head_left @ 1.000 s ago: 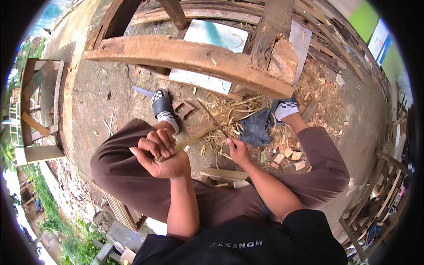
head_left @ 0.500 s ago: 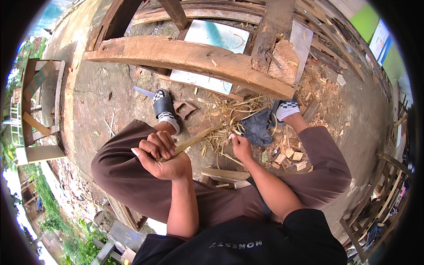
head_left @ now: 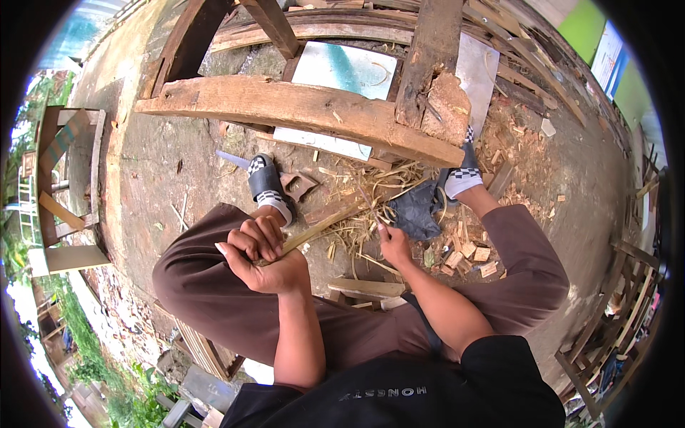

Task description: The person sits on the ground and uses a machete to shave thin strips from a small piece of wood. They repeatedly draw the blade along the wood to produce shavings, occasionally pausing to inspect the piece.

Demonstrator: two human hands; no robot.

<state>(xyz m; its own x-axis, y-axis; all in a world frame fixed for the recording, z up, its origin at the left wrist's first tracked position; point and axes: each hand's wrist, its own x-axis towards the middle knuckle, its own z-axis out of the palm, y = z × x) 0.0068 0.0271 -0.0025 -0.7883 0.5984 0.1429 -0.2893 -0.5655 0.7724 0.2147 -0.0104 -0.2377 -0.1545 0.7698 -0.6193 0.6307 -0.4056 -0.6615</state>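
My left hand (head_left: 265, 251) is closed round the near end of a slim yellowish-green strip (head_left: 321, 227), which looks like bamboo or wood. The strip slants away to the right over the ground. In my closed right hand (head_left: 394, 246) is a thin, narrow-bladed tool that looks like a knife (head_left: 369, 200). Its blade points away from me, close to the strip's far end; whether the two touch I cannot tell. Curled pale shavings (head_left: 349, 246) lie beneath and around both.
A heavy wooden beam frame (head_left: 285, 100) stands ahead, with a white board (head_left: 342, 68) behind it. A handsaw (head_left: 298, 185) lies by my left foot. Near my right foot are a dark plastic bag (head_left: 416, 210) and several wood offcuts (head_left: 467, 250). Stacked planks (head_left: 321, 28) lie at the back.
The whole view has shifted slightly, and the beam frame sits a little further left in it. Both hands keep their holds, with hardly any movement between them.
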